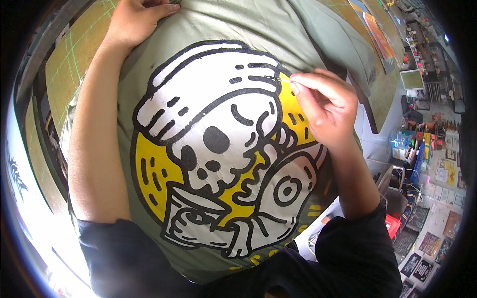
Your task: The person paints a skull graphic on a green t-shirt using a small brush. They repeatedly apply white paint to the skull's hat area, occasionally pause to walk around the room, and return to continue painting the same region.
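An olive-green T-shirt lies spread before me with a large print of a white skull in a cap, outlined in black on a yellow circle. My right hand pinches a thin, pale, brush-like stick between thumb and fingers. Its fine tip is at the cap's right edge, beside short black strokes. At the far left of the shirt, my left hand rests with its thumb stretched out and fingers bent. A small dark thing shows by that thumb, but the top edge cuts off the fingertips.
Beneath the shirt is a yellowish-green board with grid lines. Colourful printed sheets lie at its far right. Beyond, at the right, stand a large water bottle, a red item and cluttered shelves. Several pictures hang or lie there.
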